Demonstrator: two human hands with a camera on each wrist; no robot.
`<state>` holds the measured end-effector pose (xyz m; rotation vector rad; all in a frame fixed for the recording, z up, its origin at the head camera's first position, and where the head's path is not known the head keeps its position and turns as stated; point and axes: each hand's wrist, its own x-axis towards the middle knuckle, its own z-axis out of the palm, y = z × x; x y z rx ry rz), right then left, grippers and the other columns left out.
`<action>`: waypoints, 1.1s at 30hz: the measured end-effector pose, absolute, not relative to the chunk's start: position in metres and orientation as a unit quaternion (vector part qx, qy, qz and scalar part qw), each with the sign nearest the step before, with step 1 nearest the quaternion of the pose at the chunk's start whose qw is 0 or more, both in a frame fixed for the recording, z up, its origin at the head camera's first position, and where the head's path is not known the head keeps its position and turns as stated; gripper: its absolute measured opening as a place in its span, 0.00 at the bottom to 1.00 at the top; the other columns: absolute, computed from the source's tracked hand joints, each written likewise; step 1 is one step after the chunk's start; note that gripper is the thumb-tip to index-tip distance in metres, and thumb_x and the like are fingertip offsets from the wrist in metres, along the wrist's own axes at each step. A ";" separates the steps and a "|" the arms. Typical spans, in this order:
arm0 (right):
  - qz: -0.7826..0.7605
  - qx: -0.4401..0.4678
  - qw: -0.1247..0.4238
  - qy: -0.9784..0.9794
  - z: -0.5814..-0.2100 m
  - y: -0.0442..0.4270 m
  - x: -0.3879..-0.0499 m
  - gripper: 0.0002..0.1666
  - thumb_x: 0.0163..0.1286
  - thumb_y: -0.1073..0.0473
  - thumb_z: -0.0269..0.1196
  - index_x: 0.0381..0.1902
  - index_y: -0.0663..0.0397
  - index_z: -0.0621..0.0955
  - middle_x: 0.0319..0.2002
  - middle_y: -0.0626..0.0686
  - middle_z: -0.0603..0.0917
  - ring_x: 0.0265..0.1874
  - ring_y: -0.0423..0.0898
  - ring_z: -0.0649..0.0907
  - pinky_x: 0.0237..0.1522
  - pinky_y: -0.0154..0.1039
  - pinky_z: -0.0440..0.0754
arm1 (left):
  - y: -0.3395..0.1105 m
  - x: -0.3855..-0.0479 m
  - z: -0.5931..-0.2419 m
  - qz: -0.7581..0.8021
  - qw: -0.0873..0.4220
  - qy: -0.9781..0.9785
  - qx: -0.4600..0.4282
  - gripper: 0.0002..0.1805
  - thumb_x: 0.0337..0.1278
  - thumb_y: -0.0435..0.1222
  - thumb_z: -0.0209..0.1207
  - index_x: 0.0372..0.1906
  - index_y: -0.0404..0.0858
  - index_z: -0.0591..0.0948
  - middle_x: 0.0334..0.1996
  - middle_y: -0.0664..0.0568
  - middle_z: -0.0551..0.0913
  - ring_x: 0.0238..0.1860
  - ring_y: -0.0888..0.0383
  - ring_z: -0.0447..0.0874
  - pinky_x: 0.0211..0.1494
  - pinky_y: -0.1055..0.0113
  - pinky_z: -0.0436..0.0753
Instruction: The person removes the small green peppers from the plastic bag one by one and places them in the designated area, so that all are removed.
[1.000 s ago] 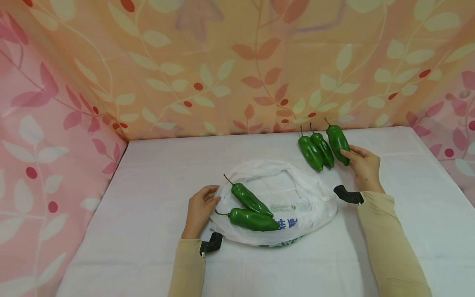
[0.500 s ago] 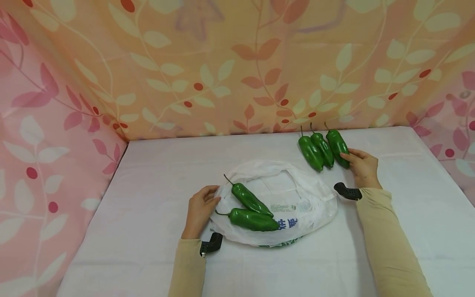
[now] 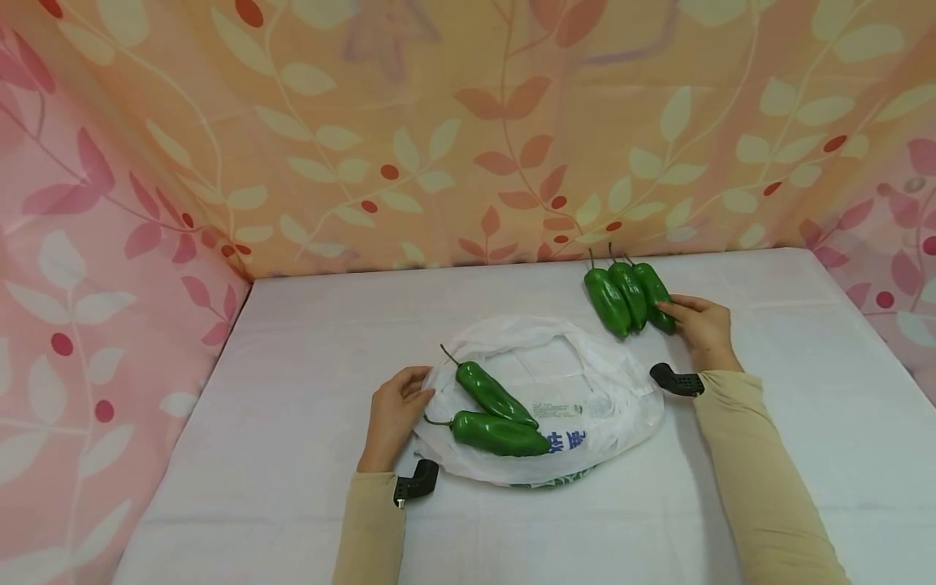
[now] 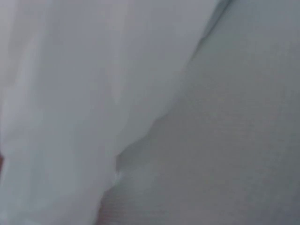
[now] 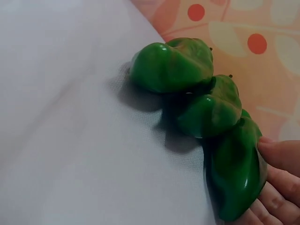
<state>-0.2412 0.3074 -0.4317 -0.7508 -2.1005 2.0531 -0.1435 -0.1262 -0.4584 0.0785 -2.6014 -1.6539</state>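
Note:
My right hand (image 3: 702, 329) holds a green pepper (image 3: 652, 292) by its near end, with the thumb on top. In the right wrist view the held green pepper (image 5: 236, 168) lies against a second green pepper (image 5: 206, 117), and a third green pepper (image 5: 171, 68) sits beyond that. My left hand (image 3: 395, 410) pinches the left edge of a white plastic bag (image 3: 614, 422) with blue print. Two more peppers, an upper one (image 3: 493, 392) and a lower one (image 3: 497, 433), rest on the bag. The left wrist view shows the bag (image 4: 84, 103) close up and blurred, the fingers mostly hidden.
A white cloth (image 3: 329, 325) covers the table. Behind it hangs an orange leaf-patterned curtain (image 3: 439, 162), close to the stems of the row of peppers. A pink patterned curtain (image 3: 95, 325) borders the left side, and another pink one (image 3: 892, 244) the right.
My right hand has brought its pepper down and leftward, so it now lies tight against the other two, which have shifted slightly left. My left hand and the bag stay put.

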 end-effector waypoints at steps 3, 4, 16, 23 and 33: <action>0.690 -0.229 0.050 -0.684 -0.431 0.306 -0.243 0.07 0.60 0.66 0.66 0.35 0.50 0.82 0.33 0.40 0.77 0.30 0.32 0.79 0.31 0.23 0.79 | -0.126 -0.143 -0.458 -0.538 0.028 -0.842 0.028 0.16 0.54 0.27 0.62 0.50 0.35 0.81 0.47 0.42 0.83 0.48 0.50 0.83 0.50 0.59 0.81; 0.695 -0.225 0.049 -0.681 -0.431 0.306 -0.243 0.07 0.60 0.67 0.65 0.36 0.51 0.82 0.32 0.41 0.78 0.30 0.32 0.79 0.32 0.23 0.79 | -0.126 -0.143 -0.458 -0.539 0.028 -0.842 0.029 0.16 0.54 0.27 0.63 0.50 0.35 0.81 0.47 0.42 0.83 0.48 0.50 0.83 0.50 0.59 0.81; 0.713 -0.207 0.007 -0.669 -0.432 0.306 -0.241 0.06 0.59 0.64 0.68 0.33 0.50 0.82 0.33 0.41 0.80 0.31 0.33 0.81 0.34 0.24 0.80 | -0.126 -0.142 -0.458 -0.536 0.026 -0.843 0.029 0.17 0.53 0.27 0.63 0.50 0.35 0.81 0.47 0.42 0.82 0.48 0.50 0.82 0.50 0.59 0.81; 0.716 -0.180 0.018 -0.674 -0.431 0.302 -0.240 0.08 0.57 0.64 0.69 0.36 0.53 0.83 0.33 0.41 0.80 0.30 0.32 0.82 0.34 0.25 0.81 | -0.127 -0.143 -0.456 -0.533 0.031 -0.845 0.033 0.16 0.53 0.27 0.63 0.49 0.35 0.81 0.47 0.42 0.83 0.48 0.50 0.83 0.50 0.58 0.81; 0.749 -0.172 0.048 -0.638 -0.439 0.307 -0.228 0.18 0.55 0.65 0.71 0.44 0.60 0.81 0.33 0.44 0.81 0.33 0.34 0.83 0.38 0.25 0.81 | -0.126 -0.143 -0.456 -0.537 0.024 -0.843 0.031 0.16 0.54 0.27 0.62 0.50 0.34 0.81 0.47 0.42 0.83 0.48 0.50 0.82 0.51 0.58 0.81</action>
